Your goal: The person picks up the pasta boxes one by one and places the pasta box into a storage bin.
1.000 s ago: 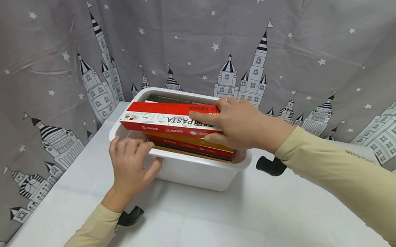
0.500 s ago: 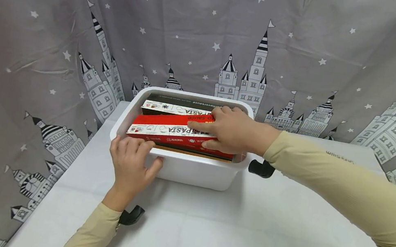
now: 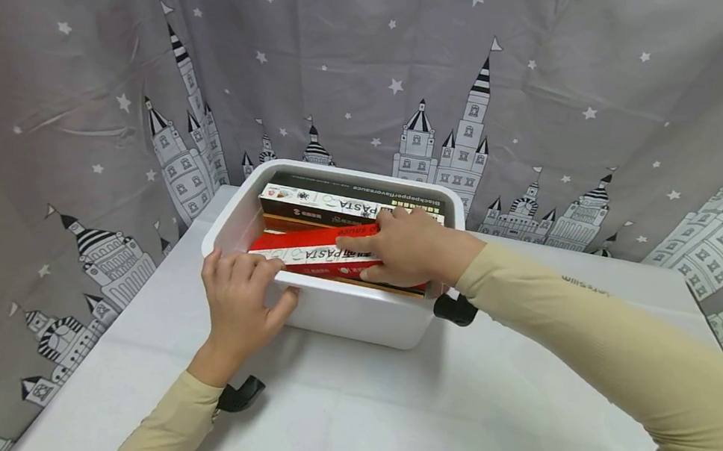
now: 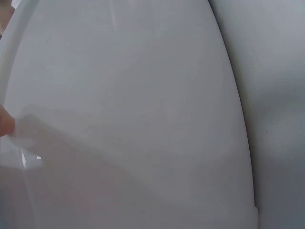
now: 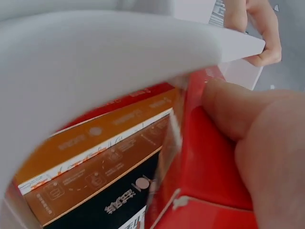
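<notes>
A white plastic bin holds several long pasta boxes. My right hand grips a red pasta box from above, fingers on its far side and thumb on the near side. That box slants inside the bin, its left end low against the front wall. My left hand holds the front left rim, fingers over the edge and thumb on the outer wall. Behind the red box lies a black pasta box. The right wrist view shows brown and orange boxes below the red one.
The bin stands on a white-covered table. A grey curtain printed with castles and stars hangs behind and to the left. Each wrist carries a black mount.
My right hand has brought the red box down and toward me, tilting its left end into the bin's front. The black box behind is now uncovered. My left hand stays on the rim.
</notes>
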`<state>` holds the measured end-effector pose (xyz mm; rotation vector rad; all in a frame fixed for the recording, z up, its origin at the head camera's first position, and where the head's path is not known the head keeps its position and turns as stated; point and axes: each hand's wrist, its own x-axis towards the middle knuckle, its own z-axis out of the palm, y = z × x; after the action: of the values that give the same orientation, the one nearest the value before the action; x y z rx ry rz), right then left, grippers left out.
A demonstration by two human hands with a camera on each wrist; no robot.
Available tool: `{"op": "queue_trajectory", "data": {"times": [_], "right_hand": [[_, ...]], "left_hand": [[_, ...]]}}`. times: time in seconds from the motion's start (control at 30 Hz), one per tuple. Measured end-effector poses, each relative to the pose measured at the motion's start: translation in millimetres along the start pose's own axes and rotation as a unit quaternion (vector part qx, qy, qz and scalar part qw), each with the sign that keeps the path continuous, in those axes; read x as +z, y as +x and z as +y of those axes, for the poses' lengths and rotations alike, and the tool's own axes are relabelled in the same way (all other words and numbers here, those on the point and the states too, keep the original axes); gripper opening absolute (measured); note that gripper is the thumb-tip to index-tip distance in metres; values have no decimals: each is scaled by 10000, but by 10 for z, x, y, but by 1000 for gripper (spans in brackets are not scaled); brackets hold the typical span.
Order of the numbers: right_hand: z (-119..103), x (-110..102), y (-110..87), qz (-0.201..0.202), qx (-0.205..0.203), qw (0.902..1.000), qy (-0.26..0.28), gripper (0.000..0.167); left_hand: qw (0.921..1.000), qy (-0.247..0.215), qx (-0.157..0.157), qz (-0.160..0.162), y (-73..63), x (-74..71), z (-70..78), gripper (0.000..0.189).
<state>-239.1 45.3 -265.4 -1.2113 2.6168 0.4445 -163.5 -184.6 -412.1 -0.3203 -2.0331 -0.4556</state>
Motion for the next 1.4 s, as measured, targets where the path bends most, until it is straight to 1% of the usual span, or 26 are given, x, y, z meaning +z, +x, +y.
{"op": "queue_trajectory", "data": {"times": [0.17,0.3,0.53,0.7,0.93,1.0,1.2,1.27,1.4], "right_hand": [[-90,0,59,-171,-46,9997,-136,61],[-147,10,88,-175,19,9995,-244,60],[-148,44,95,-80,-3,9998,-182,59],[-124,77,107,-219,29,9997,-108,60],[-95,89,159,-621,246,9967,469,65],[-87,97,169,-677,292,9954,610,68],[-57,179,178,-721,427,9928,852,69],[-42,227,180,-709,406,9922,940,70],[-5,345,183,-566,340,9888,1335,71]], "left_hand": [[9999,6,-40,-95,-2,-4,1,27],[10000,27,-13,-75,-3,-5,7,27],[10000,49,-5,-61,-2,-17,9,27],[10000,17,-11,-53,0,-18,20,27],[10000,-5,17,-36,1,-11,20,27],[10000,-3,23,-36,2,-7,19,27],[10000,-25,14,-53,6,1,14,27],[10000,-12,15,-60,4,3,13,27],[10000,15,38,-26,-1,-2,9,27]]}}
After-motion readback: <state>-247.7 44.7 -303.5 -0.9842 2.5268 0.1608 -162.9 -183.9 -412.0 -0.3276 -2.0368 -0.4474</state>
